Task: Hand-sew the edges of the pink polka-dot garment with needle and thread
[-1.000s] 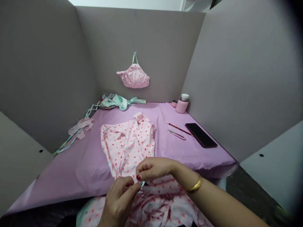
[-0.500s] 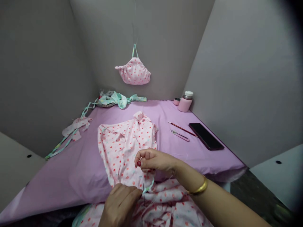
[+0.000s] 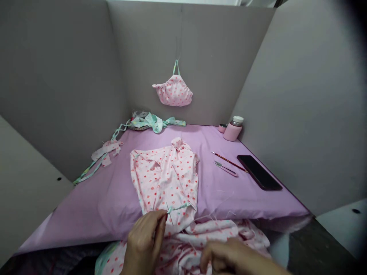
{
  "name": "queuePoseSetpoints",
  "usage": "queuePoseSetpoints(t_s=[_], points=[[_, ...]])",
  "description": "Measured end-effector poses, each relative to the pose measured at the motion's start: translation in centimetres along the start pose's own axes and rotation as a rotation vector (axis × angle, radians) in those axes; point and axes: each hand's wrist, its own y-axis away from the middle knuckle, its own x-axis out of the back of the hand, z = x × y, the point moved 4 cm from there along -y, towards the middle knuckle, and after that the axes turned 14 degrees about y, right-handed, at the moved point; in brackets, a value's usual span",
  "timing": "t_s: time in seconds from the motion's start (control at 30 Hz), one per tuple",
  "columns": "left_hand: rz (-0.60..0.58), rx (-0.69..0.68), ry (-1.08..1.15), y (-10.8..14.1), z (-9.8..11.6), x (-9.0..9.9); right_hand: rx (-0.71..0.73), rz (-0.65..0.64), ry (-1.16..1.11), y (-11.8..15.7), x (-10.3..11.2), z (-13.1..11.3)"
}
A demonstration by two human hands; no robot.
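Observation:
My left hand [image 3: 146, 238] pinches the end of a thin mint-green strip [image 3: 179, 207] near the table's front edge, and a needle [image 3: 170, 215] shows beside its fingertips. Beneath the strip lies pink dotted fabric [image 3: 166, 175], spread over the front half of the table. Lower right, my right hand [image 3: 226, 256] is blurred and curled over the bunched dotted fabric [image 3: 212, 231] in my lap; what its fingers hold, if anything, is hidden. Fine white thread trails near the table's edge.
On the purple cloth [image 3: 109, 198] at right are a phone [image 3: 259, 172], a red pencil [image 3: 229, 161], thread snips [image 3: 225, 168] and a pink jar [image 3: 233, 130]. Green strips [image 3: 155, 122] and scraps [image 3: 107, 151] lie left and behind. A dotted piece [image 3: 174, 91] hangs at the back panel.
The view has tilted up and shifted left. My right hand has moved down and right from above the fabric. The green strip now stretches to the right from my left hand.

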Motion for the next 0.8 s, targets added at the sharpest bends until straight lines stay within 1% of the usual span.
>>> queuePoseSetpoints(t_s=[0.07,0.13,0.17,0.2,0.3,0.4,0.47,0.57,0.63,0.7,0.8], points=[[0.019,0.005,0.022,-0.3,0.3,0.1,0.011,0.175,0.182,0.5,-0.3,0.4],[0.018,-0.008,0.037,-0.4,0.6,0.0,0.045,0.359,0.347,-0.1,-0.4,-0.3],[0.011,-0.018,0.039,-0.4,0.7,-0.1,0.078,0.421,0.43,-0.6,-0.5,-0.9],[0.002,-0.029,0.037,-0.4,0.9,-0.3,0.117,0.447,0.496,-1.3,-0.8,-1.5],[-0.002,-0.048,0.02,-0.1,1.2,-0.5,0.182,0.459,0.603,-3.6,-1.9,-2.5],[-0.011,-0.076,0.018,0.1,1.4,-0.5,0.192,0.501,0.629,-4.9,-2.7,-2.2],[-0.002,-0.071,0.019,0.0,1.3,-0.4,0.172,0.508,0.587,-5.1,-2.8,-1.7],[0.019,-0.005,0.031,-0.3,0.8,-0.2,0.098,0.427,0.48,-5.0,-2.8,-1.1],[0.006,-0.001,0.047,-0.5,0.6,-0.3,0.061,0.385,0.454,-4.9,-2.9,-0.9],[-0.001,-0.028,0.056,-0.6,0.6,-0.6,0.062,0.391,0.469,-5.0,-3.1,-0.8],[-0.008,-0.04,0.064,-0.4,0.7,-0.9,0.115,0.43,0.507,-5.3,-3.5,-0.6]])
